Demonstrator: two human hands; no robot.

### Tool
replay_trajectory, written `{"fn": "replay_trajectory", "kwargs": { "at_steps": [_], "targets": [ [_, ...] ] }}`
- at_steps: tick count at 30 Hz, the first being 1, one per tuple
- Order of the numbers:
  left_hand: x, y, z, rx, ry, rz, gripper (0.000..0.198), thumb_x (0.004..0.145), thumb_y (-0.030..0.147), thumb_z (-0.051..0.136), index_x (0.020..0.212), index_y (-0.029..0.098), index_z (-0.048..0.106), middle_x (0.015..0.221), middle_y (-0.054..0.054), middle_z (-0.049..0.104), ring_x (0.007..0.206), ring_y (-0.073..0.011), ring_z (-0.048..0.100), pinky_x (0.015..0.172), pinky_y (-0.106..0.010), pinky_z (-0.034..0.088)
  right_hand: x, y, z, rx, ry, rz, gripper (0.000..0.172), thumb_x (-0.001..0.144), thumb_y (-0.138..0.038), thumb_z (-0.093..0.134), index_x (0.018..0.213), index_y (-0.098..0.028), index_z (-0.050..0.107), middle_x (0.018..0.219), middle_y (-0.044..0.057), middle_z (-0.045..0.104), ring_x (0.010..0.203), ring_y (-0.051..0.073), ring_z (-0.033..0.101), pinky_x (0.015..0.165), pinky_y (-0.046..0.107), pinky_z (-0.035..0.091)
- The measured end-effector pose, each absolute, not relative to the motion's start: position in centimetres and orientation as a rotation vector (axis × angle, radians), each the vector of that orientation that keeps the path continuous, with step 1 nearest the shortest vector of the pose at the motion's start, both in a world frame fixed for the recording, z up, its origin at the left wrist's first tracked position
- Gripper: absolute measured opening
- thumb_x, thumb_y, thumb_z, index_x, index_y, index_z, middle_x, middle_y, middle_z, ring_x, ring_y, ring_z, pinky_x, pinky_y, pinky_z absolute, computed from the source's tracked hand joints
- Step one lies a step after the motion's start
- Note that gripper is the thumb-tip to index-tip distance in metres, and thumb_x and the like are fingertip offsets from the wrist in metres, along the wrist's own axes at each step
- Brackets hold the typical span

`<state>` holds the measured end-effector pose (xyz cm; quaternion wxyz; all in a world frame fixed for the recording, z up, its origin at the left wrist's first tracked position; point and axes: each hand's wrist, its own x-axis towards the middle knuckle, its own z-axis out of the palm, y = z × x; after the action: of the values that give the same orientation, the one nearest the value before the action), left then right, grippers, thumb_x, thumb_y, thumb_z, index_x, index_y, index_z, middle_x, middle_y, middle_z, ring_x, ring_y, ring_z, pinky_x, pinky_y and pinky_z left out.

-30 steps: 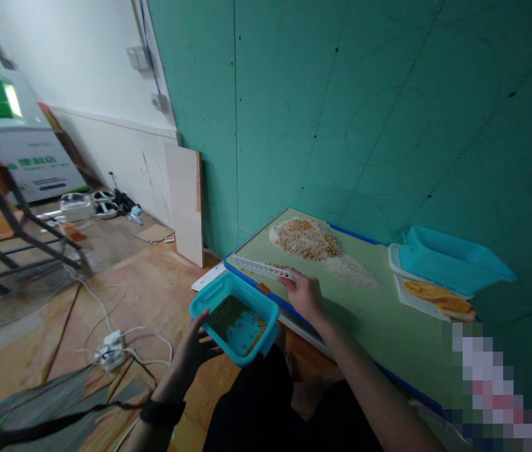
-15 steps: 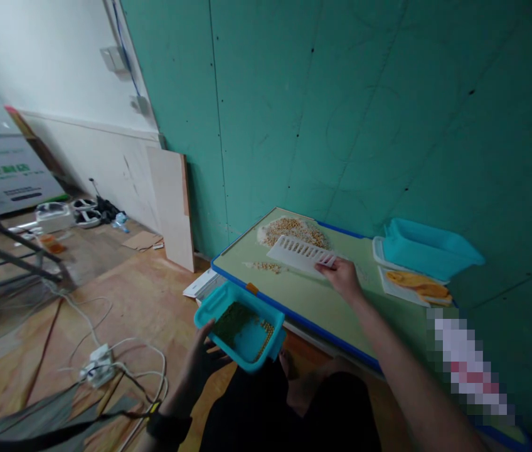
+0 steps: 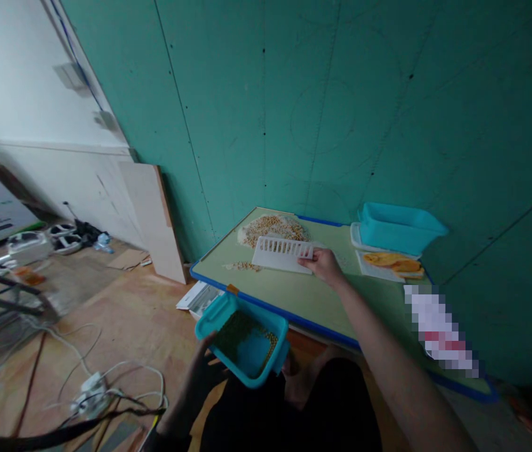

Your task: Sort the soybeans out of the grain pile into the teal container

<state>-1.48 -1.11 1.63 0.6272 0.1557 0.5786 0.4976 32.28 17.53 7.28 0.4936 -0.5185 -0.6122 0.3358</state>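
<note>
My left hand (image 3: 200,370) grips the near left side of a teal plastic bin (image 3: 253,378), thumb at its rim and fingers beneath. The bin sits tilted above my lap by the table's front edge, with dark green grains (image 3: 235,333) on one side and yellow beans (image 3: 271,345) along the other. My right hand (image 3: 325,265) pinches the right end of a white slotted plastic plate (image 3: 278,257). The plate is over the table, just in front of a heap of yellow beans and pale grains (image 3: 273,226). A small strip of beans (image 3: 244,267) lies left of it.
The green table (image 3: 289,292) has a blue rim and stands against a green wall. On its right are another teal bin (image 3: 398,226), a yellow cloth (image 3: 393,263) and a blurred packet (image 3: 440,333). White cables and a power strip (image 3: 91,395) lie on the floor at left.
My view has turned to the right. The slotted plate has swung to a more level angle in my right hand. My left hand still keeps the bin at the table edge.
</note>
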Motion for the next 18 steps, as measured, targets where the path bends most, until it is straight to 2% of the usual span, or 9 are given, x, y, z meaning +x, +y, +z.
{"fn": "replay_trajectory", "kwargs": {
  "at_steps": [4,8,15,18],
  "targets": [
    [-1.1,-1.1,1.3,0.383,1.319,1.133,0.031,0.099,0.044,0.068,0.111,0.017,0.064,0.078,-0.005,0.072,0.065,-0.0255,0.076,0.062,-0.038,0.064,32.1,17.7,6.9,-1.243,-1.537,0.784,0.013,0.071,-0.025,0.088,0.083,-0.021,0.084,0.091,0.006,0.086,0.088,0.032,0.083,0.086,0.045,0.067],
    [-1.0,-0.6,1.1,0.295,1.384,1.091,0.029,0.1,0.042,0.066,0.113,0.016,0.066,0.072,-0.002,0.067,0.063,-0.0251,0.075,0.059,-0.036,0.062,31.8,17.8,6.8,-1.201,-1.568,0.801,0.013,0.071,-0.024,0.088,0.083,-0.022,0.084,0.093,0.007,0.086,0.091,0.033,0.083,0.088,0.047,0.066],
    [-0.9,-0.3,1.4,0.279,1.395,1.086,0.033,0.1,0.04,0.067,0.117,0.012,0.067,0.078,-0.007,0.071,0.066,-0.0268,0.076,0.06,-0.038,0.063,31.3,17.6,7.0,-1.183,-1.595,0.824,0.016,0.07,-0.026,0.089,0.085,-0.022,0.084,0.094,0.007,0.086,0.092,0.034,0.082,0.087,0.048,0.066],
    [-1.1,-0.5,1.8,0.297,1.37,1.127,0.035,0.102,0.039,0.063,0.128,0.014,0.065,0.079,-0.006,0.071,0.065,-0.0265,0.076,0.061,-0.039,0.064,30.9,17.4,6.9,-1.163,-1.596,0.83,0.016,0.07,-0.026,0.089,0.085,-0.022,0.084,0.094,0.007,0.086,0.092,0.034,0.082,0.086,0.048,0.066]
  ]
}}
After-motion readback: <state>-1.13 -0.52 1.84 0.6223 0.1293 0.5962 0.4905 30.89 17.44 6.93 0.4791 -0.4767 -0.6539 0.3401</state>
